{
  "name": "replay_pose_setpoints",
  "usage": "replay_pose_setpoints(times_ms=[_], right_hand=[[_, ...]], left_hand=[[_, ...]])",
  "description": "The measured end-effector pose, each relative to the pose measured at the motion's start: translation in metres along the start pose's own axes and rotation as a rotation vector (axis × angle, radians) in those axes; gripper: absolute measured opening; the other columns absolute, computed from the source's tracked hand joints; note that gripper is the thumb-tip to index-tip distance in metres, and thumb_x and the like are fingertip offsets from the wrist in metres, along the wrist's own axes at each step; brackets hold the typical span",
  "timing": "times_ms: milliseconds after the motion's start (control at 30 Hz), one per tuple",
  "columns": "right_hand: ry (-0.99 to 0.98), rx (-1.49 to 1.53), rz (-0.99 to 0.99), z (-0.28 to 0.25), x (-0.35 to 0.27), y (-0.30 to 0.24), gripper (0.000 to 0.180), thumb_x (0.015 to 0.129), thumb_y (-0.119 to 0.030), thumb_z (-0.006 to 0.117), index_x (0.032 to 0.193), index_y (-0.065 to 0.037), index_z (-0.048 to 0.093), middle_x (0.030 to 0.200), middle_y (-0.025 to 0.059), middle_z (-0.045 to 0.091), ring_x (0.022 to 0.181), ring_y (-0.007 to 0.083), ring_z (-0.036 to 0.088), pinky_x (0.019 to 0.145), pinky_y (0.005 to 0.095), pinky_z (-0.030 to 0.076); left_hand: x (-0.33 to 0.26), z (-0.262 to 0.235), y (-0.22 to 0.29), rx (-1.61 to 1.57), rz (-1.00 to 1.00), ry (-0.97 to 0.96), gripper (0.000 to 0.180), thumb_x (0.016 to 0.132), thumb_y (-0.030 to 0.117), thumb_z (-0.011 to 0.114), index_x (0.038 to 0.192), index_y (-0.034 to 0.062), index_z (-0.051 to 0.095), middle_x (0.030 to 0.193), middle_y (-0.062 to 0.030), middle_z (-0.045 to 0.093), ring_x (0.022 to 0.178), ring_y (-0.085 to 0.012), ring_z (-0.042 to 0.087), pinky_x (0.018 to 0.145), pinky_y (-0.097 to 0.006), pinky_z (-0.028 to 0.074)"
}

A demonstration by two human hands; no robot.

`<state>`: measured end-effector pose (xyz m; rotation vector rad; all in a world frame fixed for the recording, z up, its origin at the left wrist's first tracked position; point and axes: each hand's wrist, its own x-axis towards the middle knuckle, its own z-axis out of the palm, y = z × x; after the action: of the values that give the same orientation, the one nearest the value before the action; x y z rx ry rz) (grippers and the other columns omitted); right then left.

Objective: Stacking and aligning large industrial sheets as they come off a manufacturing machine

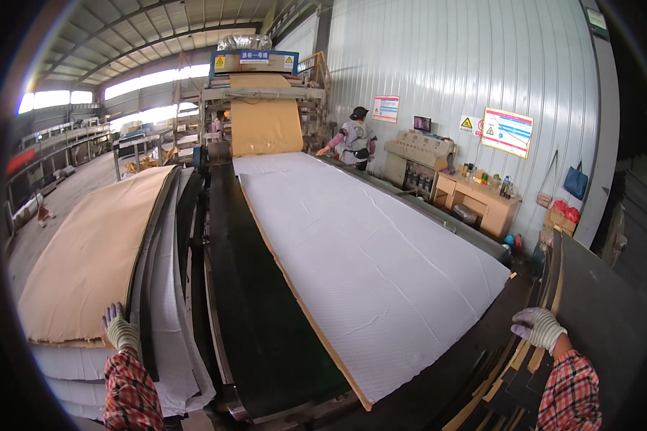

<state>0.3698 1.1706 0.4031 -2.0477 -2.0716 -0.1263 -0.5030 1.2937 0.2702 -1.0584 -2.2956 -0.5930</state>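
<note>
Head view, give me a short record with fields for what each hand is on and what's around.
Left hand: gloved left hand rests on the edge of a tan sheet stack
Right hand: gloved right hand touches the edge of a dark upright board
Centre: white sheet lying on a long black belt
Far end: another person beside the machine
Right wall: wooden desk

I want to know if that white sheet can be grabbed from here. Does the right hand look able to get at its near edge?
Probably yes. The right hand rests on the dark boards to the right, apart from the white sheet. Only an open dark gap lies between it and the sheet's near right corner, with nothing visibly blocking, though it would need a stretch leftward.
</note>
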Motion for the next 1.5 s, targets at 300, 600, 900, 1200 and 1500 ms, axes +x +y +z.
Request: replay_pose_setpoints(times_ms=[300,600,900,1200,1500], right_hand=[[0.366,0.091,0.023,-0.01,0.006,-0.02,0.031,0.077,-0.028,0.064,0.09,0.0,0.065,0.094,0.0148,0.064,0.097,0.031,0.057,0.089,0.0378,0.042],[0.137,0.12,0.051,-0.011,0.002,-0.022,0.031,0.079,-0.029,0.061,0.092,-0.001,0.065,0.092,0.0154,0.065,0.092,0.0305,0.059,0.085,0.0359,0.045],[-0.165,0.044,0.1,-0.007,0.002,-0.012,0.04,0.081,-0.04,0.057,0.099,-0.005,0.065,0.092,0.0146,0.066,0.087,0.0289,0.063,0.079,0.0332,0.048],[-0.217,-0.007,0.138,-0.006,0.006,-0.013,0.041,0.081,-0.042,0.056,0.101,-0.007,0.065,0.093,0.0146,0.065,0.089,0.0292,0.062,0.082,0.0339,0.047],[-0.2,0.014,0.124,-0.005,0.002,-0.011,0.044,0.081,-0.047,0.054,0.1,-0.009,0.066,0.092,0.0138,0.066,0.089,0.0296,0.062,0.083,0.0346,0.046]], left_hand=[[0.005,0.015,-0.009,-0.002,0.027,0.066,0.05,0.075,0.03,0.06,0.118,0.0039,0.052,0.122,-0.0171,0.051,0.117,-0.0306,0.044,0.103,-0.044,0.028],[0.004,0.012,-0.009,0.017,0.033,0.051,0.052,0.076,0.032,0.059,0.119,0.0043,0.051,0.123,-0.0168,0.051,0.117,-0.0307,0.044,0.103,-0.043,0.028],[0.003,0.007,-0.005,0.013,0.02,0.028,0.052,0.077,0.033,0.058,0.119,0.0042,0.05,0.123,-0.0171,0.05,0.118,-0.0311,0.044,0.103,-0.043,0.027],[0.003,0.009,-0.003,-0.001,0.028,0.065,0.05,0.076,0.031,0.06,0.117,0.0035,0.053,0.122,-0.0174,0.051,0.117,-0.0315,0.045,0.103,-0.043,0.027],[-0.002,-0.004,0.003,-0.03,0.002,0.045,0.051,0.075,0.032,0.06,0.116,0.0032,0.053,0.122,-0.0175,0.051,0.117,-0.0307,0.044,0.104,-0.043,0.027]])
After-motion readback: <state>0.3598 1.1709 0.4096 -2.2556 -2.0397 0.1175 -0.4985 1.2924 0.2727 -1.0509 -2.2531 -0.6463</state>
